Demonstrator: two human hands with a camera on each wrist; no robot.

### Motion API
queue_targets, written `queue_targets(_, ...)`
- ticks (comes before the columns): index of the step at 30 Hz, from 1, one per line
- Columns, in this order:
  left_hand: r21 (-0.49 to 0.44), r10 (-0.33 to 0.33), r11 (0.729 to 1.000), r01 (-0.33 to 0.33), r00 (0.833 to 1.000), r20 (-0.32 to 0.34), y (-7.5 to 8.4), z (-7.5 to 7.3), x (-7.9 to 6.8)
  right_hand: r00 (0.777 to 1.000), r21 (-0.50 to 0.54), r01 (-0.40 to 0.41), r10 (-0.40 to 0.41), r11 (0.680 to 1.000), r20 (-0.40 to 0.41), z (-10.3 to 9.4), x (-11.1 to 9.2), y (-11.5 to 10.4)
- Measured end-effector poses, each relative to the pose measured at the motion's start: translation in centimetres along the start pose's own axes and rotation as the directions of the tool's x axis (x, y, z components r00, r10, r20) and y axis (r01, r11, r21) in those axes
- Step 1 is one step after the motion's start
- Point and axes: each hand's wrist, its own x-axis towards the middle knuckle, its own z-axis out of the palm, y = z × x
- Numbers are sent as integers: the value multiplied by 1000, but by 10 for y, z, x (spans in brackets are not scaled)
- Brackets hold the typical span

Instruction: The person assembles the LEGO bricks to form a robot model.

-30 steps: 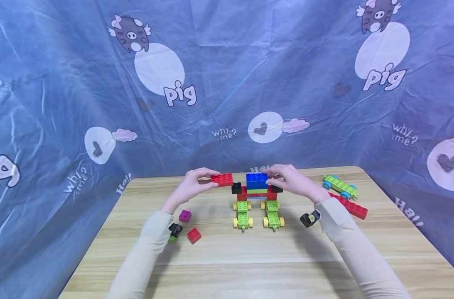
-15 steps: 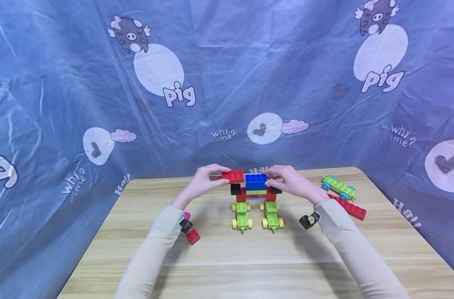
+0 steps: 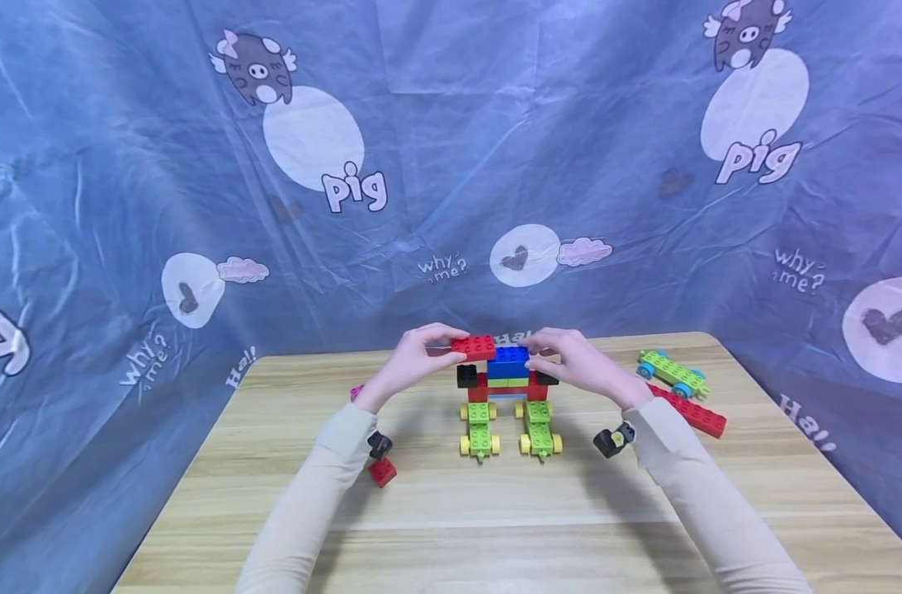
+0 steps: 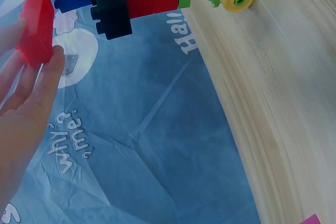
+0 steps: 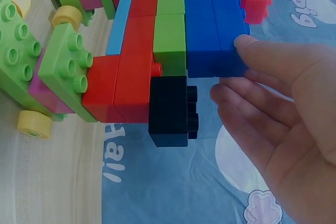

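Note:
My left hand (image 3: 421, 356) pinches a red building brick (image 3: 474, 347) between thumb and fingers, just above the left part of the stacked blue bricks (image 3: 507, 364). In the left wrist view a small gap separates that red brick (image 4: 38, 27) from the blue studs. The blue bricks crown a standing block structure, over a green layer, red bricks (image 3: 506, 392) and a black brick (image 3: 467, 376) at each side. Two green wheeled bases (image 3: 479, 439) with yellow wheels carry it. My right hand (image 3: 577, 363) holds the blue bricks' right end, thumb in front; some fingertips are hidden behind.
On the wooden table (image 3: 451, 536), a small red brick (image 3: 382, 472) and a partly hidden magenta brick (image 3: 356, 392) lie left. A long red brick (image 3: 696, 412) and a green car base (image 3: 672, 373) with blue wheels lie right. A printed blue cloth (image 3: 421, 165) hangs behind.
My left hand has carried the red brick rightward and slightly up, from beside the structure to over the blue bricks' left part. My right hand stays at the blue bricks.

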Motion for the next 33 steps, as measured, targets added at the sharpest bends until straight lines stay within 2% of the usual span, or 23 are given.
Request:
queue_targets(6, 15, 24, 1000, -25, 1000, 8, -1, 4, 5, 1000, 24, -3, 3, 1000, 5, -1, -1, -1)
queue_targets(13, 22, 14, 1000, -14, 1000, 17, 2, 7, 7, 1000, 18, -18, 18, 1000, 11, -2, -1, -2)
queue_targets(19, 24, 17, 1000, -18, 999, 45, 35, 4, 0, 1000, 17, -23, 23, 1000, 12, -3, -2, -1)
queue_targets(21, 25, 20, 999, -22, 998, 52, 40, 4, -1, 1000, 13, -16, 16, 1000, 4, -3, -2, -1)
queue_targets(24, 16, 23, 1000, -24, 998, 51, 33, 8, 2, 1000, 18, -12, 12, 1000, -3, -2, -2, 0)
queue_targets(29, 6, 35, 999, -35, 999, 41, 12, 14, 10, 1000, 30, -12, 12, 999, -5, -2, -2, 0)
queue_targets(33, 5, 40, 999, -40, 998, 51, 8, 14, 12, 1000, 31, -15, 15, 999, -4, -2, -2, 0)
